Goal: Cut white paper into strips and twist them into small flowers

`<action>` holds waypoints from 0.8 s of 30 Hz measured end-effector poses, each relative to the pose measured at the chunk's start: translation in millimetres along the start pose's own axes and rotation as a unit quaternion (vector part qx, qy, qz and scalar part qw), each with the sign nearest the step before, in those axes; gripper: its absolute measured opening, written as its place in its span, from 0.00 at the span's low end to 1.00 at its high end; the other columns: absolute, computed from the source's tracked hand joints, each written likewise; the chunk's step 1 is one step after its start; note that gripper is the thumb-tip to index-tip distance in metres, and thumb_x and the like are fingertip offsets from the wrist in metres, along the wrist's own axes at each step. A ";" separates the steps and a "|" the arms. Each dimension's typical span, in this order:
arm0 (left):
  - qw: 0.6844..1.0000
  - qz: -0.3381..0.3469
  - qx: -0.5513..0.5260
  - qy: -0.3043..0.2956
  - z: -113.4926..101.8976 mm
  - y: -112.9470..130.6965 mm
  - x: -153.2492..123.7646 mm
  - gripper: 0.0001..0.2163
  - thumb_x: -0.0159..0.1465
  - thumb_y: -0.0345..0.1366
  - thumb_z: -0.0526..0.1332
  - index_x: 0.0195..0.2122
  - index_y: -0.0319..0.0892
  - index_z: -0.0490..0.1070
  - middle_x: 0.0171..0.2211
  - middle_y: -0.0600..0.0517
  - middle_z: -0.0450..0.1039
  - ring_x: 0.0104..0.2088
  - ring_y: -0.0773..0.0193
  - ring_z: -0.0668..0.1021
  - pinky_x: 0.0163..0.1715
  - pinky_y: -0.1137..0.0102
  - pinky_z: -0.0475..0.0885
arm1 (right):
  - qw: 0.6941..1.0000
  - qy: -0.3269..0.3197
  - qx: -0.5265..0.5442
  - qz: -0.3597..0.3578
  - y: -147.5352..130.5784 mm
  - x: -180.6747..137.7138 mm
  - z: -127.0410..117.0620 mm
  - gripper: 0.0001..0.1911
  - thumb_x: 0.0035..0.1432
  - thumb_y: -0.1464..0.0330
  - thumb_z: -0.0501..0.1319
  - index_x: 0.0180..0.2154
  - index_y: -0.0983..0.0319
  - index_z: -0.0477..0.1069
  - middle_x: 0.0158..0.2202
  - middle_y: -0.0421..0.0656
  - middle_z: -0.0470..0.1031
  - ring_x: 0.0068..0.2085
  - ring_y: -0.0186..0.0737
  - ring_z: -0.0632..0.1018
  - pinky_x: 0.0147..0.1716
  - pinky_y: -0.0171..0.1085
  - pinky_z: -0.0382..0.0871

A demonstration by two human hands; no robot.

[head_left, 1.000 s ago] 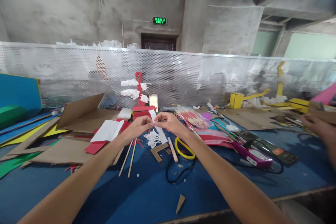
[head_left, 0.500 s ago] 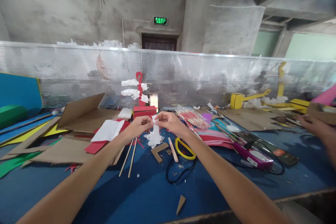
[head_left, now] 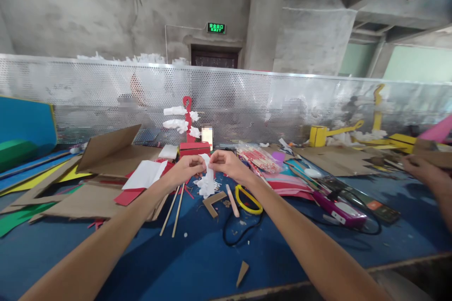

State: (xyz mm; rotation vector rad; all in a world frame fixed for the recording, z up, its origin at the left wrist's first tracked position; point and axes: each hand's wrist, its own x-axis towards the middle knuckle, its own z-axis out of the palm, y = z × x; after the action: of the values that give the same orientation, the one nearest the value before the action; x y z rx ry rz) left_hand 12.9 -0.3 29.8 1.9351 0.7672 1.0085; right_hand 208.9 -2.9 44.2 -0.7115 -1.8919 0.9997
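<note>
Between my two hands, above the middle of the table, a piece of torn white paper (head_left: pixel 208 179) hangs with a ragged lower end. My left hand (head_left: pixel 189 169) is closed in a pinch on its upper left edge. Opposite it, my right hand (head_left: pixel 226 163) pinches at the upper right side, fingertips together. Just behind my hands stands a red upright (head_left: pixel 189 124) on a red box (head_left: pixel 192 148), with ruffled white paper pieces (head_left: pixel 173 125) sticking out on both sides. Small white scraps lie beneath the paper, partly hidden by it.
Two wooden sticks (head_left: pixel 178 209), a cardboard corner piece (head_left: pixel 213 204), a pale pink pen-like stick (head_left: pixel 232 201) and yellow-handled scissors (head_left: pixel 249 200) lie close by. Cardboard sheets (head_left: pixel 83 200) spread left. A purple device (head_left: pixel 341 212) with a black cord lies right; another person's hand (head_left: pixel 418 167) is beyond.
My fingertips have drawn slightly apart, showing more of the paper's top between them. The paper's upper end leans a little to the left. Everything else looks the same.
</note>
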 end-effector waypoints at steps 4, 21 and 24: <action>1.000 0.008 0.014 -0.005 -0.8 2.2 -0.8 0.07 0.58 0.37 0.59 0.30 0.39 0.69 0.26 0.52 0.71 0.26 0.68 0.72 0.30 0.72 0.67 | 1.000 0.001 -0.008 0.002 -2.5 -0.3 0.6 0.13 0.46 0.63 0.67 0.30 0.65 0.70 0.26 0.40 0.71 0.28 0.32 0.71 0.31 0.33 0.66; 0.986 0.037 0.147 0.063 5.8 11.2 -2.9 0.08 0.59 0.37 0.57 0.30 0.38 0.70 0.25 0.52 0.70 0.25 0.68 0.71 0.26 0.73 0.65 | 0.995 0.021 -0.096 0.027 1.8 0.7 4.5 0.08 0.52 0.65 0.62 0.31 0.64 0.72 0.24 0.43 0.74 0.21 0.32 0.71 0.20 0.31 0.64; 0.988 0.039 0.135 0.065 5.7 9.1 -2.1 0.07 0.59 0.37 0.57 0.30 0.38 0.70 0.24 0.54 0.69 0.24 0.69 0.70 0.26 0.74 0.64 | 0.995 0.025 -0.096 0.017 2.0 0.7 4.4 0.07 0.53 0.66 0.60 0.30 0.64 0.71 0.23 0.42 0.73 0.22 0.32 0.72 0.20 0.30 0.64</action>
State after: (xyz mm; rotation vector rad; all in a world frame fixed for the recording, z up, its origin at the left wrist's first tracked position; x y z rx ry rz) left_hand 18.1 -8.6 34.8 2.1607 0.9490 1.1346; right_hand 204.9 -3.0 41.5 -0.8756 -1.9546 0.8207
